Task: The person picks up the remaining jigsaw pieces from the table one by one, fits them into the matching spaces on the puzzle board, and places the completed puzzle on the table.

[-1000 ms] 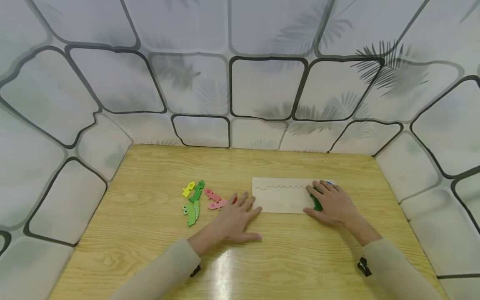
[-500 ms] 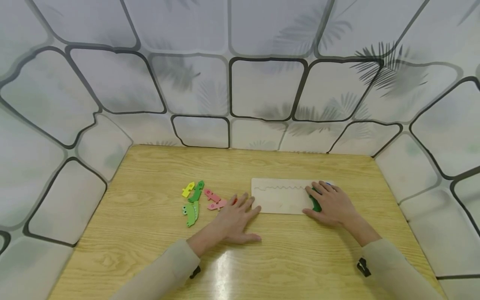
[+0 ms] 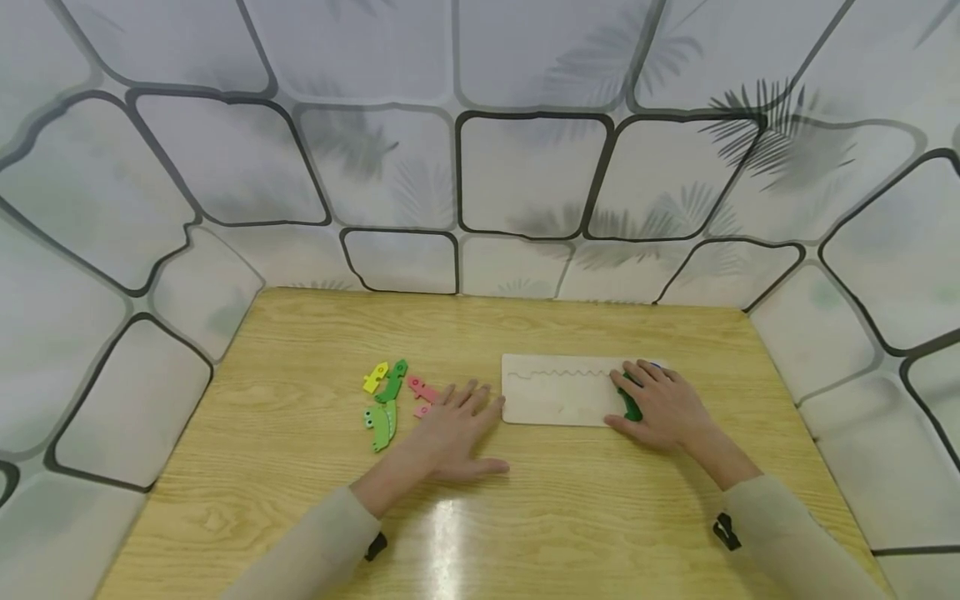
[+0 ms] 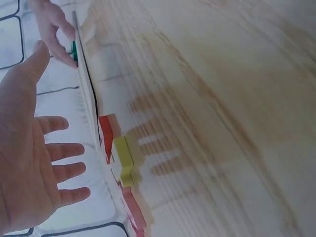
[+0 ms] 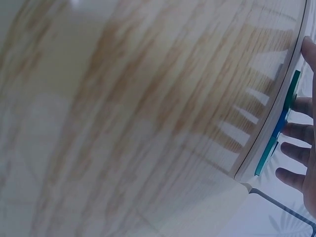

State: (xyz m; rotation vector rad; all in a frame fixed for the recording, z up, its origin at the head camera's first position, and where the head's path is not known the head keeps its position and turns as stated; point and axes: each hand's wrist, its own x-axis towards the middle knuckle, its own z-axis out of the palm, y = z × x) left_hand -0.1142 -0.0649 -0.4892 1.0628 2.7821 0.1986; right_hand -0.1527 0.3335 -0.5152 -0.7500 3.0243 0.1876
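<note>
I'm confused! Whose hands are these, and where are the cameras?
There's no robot, just a person's left hand and right hand. The big picture comes from a camera on their head, looking down; the two tilted ones come from a camera on each wrist. On the wooden table lie a pale board, a yellow piece, pink pieces and a light green piece with eyes. The left hand is spread, holding nothing. The right hand is over green and blue pieces on the board, apparently not gripping.
</note>
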